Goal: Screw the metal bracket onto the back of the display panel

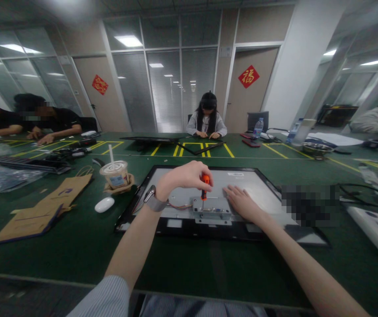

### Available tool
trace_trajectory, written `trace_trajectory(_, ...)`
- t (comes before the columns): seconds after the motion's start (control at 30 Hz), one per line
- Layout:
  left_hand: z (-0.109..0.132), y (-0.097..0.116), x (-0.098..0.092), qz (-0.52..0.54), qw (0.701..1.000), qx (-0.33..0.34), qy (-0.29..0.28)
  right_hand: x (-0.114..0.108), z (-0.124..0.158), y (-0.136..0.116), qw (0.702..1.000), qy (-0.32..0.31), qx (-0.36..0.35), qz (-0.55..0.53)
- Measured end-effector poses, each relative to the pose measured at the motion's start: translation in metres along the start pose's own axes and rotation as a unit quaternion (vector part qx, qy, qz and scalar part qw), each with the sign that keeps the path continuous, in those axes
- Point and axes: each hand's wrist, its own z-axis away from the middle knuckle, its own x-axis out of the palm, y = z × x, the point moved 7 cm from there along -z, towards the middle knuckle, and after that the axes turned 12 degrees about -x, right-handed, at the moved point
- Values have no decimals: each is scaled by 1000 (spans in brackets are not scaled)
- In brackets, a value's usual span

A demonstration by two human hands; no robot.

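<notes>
A flat monitor panel (261, 185) lies face down on the green table, its grey metal back up. My left hand (184, 177) is closed around an orange-handled screwdriver (204, 187), held upright with its tip on a small metal bracket (212, 210) at the panel's middle. A watch sits on that wrist. My right hand (243, 202) lies flat with fingers stretched out on the panel, just right of the bracket, holding nothing.
A lidded drink cup with a straw (114, 174), a white mouse (104, 204) and a brown paper bag (42, 207) lie to the left. A white device (375, 229) and cables lie to the right. Other people sit at the far side and at both ends.
</notes>
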Motion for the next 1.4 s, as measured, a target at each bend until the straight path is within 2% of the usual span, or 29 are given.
trace_trajectory(0.33,8,17,4,-36,999,-26,7,0,0,-2,1000,-13,2,5)
trace_trajectory(0.57,8,16,2,-55,996,-60,26,0,0,-1,1000,-9,6,2)
trace_trajectory(0.63,9,14,3,-82,992,-81,42,0,0,-1,1000,-7,3,5)
trace_trajectory(0.77,8,13,6,-146,977,-108,110,2,-1,-1,1000,-8,2,17)
trace_trajectory(0.93,4,11,15,-205,962,-124,128,5,-2,0,1000,-3,4,22)
trace_trajectory(1.07,5,6,13,-214,960,-149,100,5,-2,0,1000,-7,-1,16)
trace_trajectory(1.27,12,6,15,-175,974,-146,5,3,-1,0,1000,-5,1,14)
trace_trajectory(1.4,13,6,15,-201,966,-160,21,4,-1,0,1000,-9,0,23)
